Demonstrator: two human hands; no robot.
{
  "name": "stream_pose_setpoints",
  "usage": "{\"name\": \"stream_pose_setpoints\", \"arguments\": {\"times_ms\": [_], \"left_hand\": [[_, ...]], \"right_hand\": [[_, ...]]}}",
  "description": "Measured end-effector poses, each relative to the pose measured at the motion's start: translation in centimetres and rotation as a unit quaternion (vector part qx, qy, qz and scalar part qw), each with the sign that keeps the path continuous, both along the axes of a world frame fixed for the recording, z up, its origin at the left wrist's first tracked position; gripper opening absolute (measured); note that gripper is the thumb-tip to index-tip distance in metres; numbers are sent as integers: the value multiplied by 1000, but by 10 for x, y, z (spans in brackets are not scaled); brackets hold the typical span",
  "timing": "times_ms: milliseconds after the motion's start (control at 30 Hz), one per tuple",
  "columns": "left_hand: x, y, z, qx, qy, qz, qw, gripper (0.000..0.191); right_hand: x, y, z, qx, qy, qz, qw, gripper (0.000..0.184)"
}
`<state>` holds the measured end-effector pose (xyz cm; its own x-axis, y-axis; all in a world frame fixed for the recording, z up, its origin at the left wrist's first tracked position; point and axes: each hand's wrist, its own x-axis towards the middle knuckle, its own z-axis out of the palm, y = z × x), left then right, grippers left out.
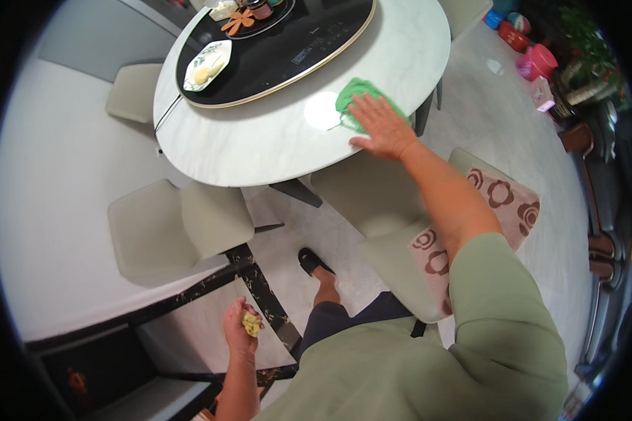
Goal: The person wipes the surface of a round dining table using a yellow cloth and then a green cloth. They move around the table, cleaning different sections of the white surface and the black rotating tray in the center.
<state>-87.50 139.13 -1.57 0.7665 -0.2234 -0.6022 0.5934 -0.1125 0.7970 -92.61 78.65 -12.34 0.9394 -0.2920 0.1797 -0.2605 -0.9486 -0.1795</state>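
My right hand [382, 126] lies flat, fingers spread, on a green cloth [357, 90] near the right front edge of a round white marble-look table [253, 142]. Low at the left, away from the table, my left hand [244, 325] is closed around a crumpled yellowish thing [251, 323]; I cannot tell if it is cloth, paper or peel. On the table stands a round black glass warming plate [274, 58] with a pale rim. A white leaf-patterned dish [194, 64] with pale yellow pieces rests at its left edge.
Beige chairs stand around the table, one at the left [152, 231] and one before me [374, 194] with a pink patterned towel [434, 258] on its back. An orange flower-shaped trivet [238, 22] and jars sit on the plate. Pink and red plastic tubs [540, 61] stand at the right.
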Motion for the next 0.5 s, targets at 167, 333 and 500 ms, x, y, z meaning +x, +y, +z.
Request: {"name": "stream_pose_setpoints", "arguments": {"times_ms": [167, 333, 500], "left_hand": [[-149, -2, 6, -23, 86, 121, 989, 31], [-218, -29, 22, -90, 55, 206, 973, 32], [-268, -73, 35, -112, -8, 220, 969, 32]], "right_hand": [[-34, -73, -1, 23, 28, -52, 998, 87], [-39, -89, 8, 42, 69, -58, 995, 92], [-35, -91, 0, 59, 57, -31, 996, 96]]}}
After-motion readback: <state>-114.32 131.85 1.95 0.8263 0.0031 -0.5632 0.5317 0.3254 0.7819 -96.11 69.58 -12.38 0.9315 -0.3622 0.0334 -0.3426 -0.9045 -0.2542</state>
